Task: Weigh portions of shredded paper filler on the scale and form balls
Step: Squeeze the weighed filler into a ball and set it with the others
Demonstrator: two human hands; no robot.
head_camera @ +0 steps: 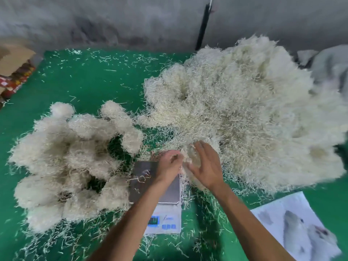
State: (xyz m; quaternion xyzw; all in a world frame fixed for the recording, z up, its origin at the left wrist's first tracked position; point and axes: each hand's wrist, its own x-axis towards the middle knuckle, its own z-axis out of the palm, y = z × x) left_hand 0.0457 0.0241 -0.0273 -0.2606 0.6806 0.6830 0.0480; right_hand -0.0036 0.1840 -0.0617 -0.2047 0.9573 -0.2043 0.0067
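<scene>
Item: shredded paper filler, loose heap (pixel 244 113), on green desk (pixel 90 81), right of the digital scale (pixel 156 193). Formed balls (pixel 71 162) are grouped left of it, likely kept apart as finished stock. Scale platform bears only stray strands. Left hand (pixel 169 166) pinches a tuft (pixel 188 157) at the heap's near edge; right hand (pixel 205 164), fingers straight, steadies it, apparently separating a portion to weigh.

One head-worn wide-angle view, looking forward and steeply down from close above the scale (pixel 156 187), across the green counter (pixel 90 83) to the grey wall (pixel 113 19) behind.
</scene>
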